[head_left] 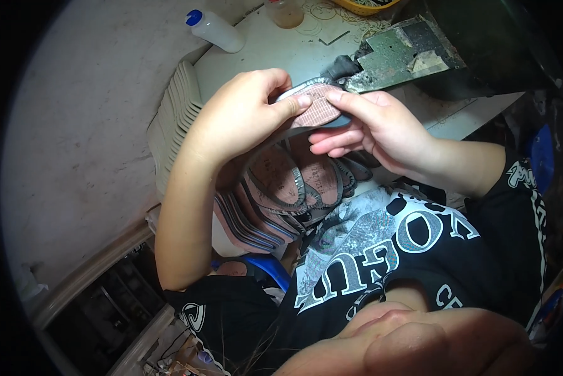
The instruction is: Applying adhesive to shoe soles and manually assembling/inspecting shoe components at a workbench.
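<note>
Between my two hands is a shoe insole point(317, 108) with a pinkish, grid-marked underside and grey material gathered in small pleats around its edge. My left hand point(251, 111) grips it from the left, thumb pressed on the pinkish face and fingers bent behind it. My right hand point(382, 122) pinches the right end, its thumb on top and the other fingers under the edge, partly spread. The insole's far edge is right by the dark tip of a machine point(344, 67); whether they touch, I cannot tell.
A green metal machine plate point(407, 53) stands beyond my right hand. Below my hands lie several pinkish insoles point(275, 178) with pleated grey edges. Pale sole pieces point(178, 109) stand stacked along the wall. A blue-capped bottle point(216, 32) and hex key point(335, 38) are on the white table point(275, 56).
</note>
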